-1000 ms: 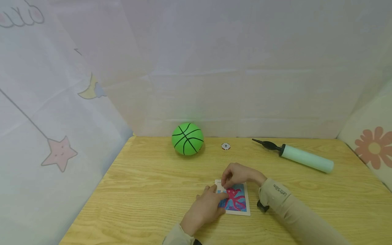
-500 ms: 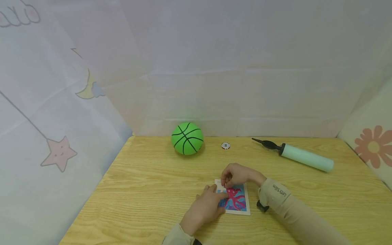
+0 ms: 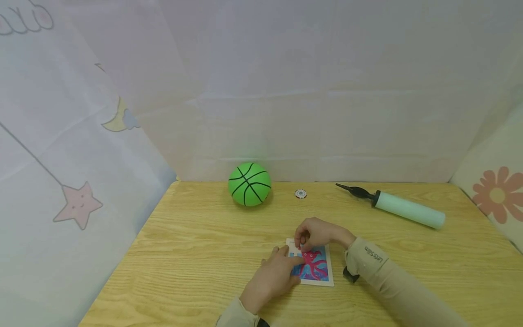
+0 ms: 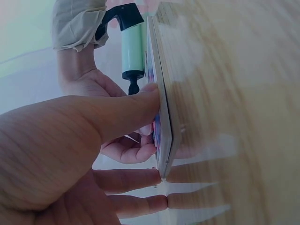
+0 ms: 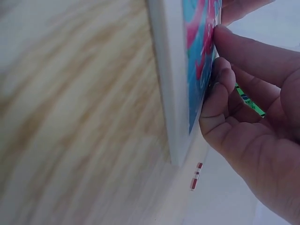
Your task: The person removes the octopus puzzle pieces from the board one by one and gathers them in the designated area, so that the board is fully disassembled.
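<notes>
A picture puzzle (image 3: 323, 265) with a pink octopus on blue lies flat on the table in a white frame; bare white shows at its upper left. My left hand (image 3: 273, 277) lies along its left side, one digit reaching over the picture, other fingers straight at the edge. In the left wrist view, a digit presses on the board (image 4: 161, 122). My right hand (image 3: 316, 231) has its fingers curled over the upper left part, pinching a small pink-marked puzzle piece that the fingertips mostly hide. Those fingers (image 5: 215, 101) are right at the picture surface in the right wrist view.
On the wooden table (image 3: 196, 254), a green ball (image 3: 250, 185) with black lines stands at the back. To its right lie a poker chip (image 3: 300, 194) and a pale green hand pump (image 3: 408, 209) with a black nozzle. Printed cloth hangs behind and at both sides.
Both hands stay nearly in place. At the right fingertips, a whitish spot has given way to pink, with slight finger movement. The whole view shifts a little.
</notes>
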`<action>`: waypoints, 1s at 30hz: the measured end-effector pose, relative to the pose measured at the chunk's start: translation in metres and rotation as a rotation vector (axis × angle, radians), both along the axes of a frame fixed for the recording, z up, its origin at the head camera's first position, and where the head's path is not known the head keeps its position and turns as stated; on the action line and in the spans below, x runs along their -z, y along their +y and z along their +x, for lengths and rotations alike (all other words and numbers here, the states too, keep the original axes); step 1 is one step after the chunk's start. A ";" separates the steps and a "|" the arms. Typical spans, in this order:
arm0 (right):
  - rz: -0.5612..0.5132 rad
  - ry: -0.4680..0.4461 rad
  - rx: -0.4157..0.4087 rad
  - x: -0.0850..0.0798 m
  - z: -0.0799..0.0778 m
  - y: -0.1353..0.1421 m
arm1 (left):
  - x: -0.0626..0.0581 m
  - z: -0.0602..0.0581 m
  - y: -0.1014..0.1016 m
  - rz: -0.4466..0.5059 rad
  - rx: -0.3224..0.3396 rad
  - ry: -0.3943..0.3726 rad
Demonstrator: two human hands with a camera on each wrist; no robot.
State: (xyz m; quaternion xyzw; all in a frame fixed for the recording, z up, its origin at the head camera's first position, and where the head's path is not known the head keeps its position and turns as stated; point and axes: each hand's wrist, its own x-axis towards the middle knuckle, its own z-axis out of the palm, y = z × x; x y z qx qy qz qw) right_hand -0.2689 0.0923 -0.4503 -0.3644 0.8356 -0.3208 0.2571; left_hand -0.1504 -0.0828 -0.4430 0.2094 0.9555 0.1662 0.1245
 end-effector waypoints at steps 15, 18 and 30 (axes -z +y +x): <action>-0.002 0.005 -0.009 0.000 0.000 0.000 | 0.000 0.000 0.000 -0.002 0.005 0.003; 0.001 0.013 -0.009 0.000 0.001 -0.001 | -0.001 0.000 0.000 -0.017 0.006 0.009; -0.035 0.021 -0.025 0.001 0.000 0.000 | -0.002 0.000 0.000 -0.027 0.002 0.003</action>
